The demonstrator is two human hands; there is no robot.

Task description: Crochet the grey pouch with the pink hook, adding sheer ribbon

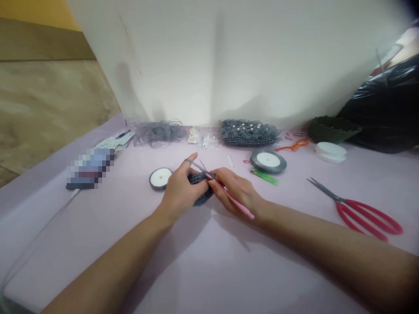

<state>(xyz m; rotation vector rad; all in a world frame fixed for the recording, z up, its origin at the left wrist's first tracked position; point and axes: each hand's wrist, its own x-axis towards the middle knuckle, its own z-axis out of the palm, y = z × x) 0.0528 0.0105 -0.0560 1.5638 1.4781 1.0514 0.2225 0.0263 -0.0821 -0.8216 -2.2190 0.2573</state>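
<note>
Grey crochet piece (200, 189) sat between the two hands, near the middle of the lilac-covered table (98, 261), well in from its near edge, with the forearms reaching in over that edge. A white wall (212, 65) closed off the far side, and the table's left edge ran diagonally away. To the right, there was wide lilac space between the right hand (237, 192) and the red-handled scissors (360, 216). A grey ribbon spool (160, 179) lay just beside the left hand (178, 189), and a second spool (267, 161) lay farther off.

Along the wall, a see-through plastic bag (199, 137) held pearl beads, between a bundle of grey ribbon (159, 133) and a grey crocheted piece set with pearls (249, 133). A black plastic bag (382, 113) bulged at the right corner behind a green crocheted piece (332, 130).

The left fingers were curled around the grey crochet piece, with the index finger (193, 156) raised and yarn looped over it. The right fingers pinched a pink crochet hook (238, 205), whose tip met the crochet piece.
</note>
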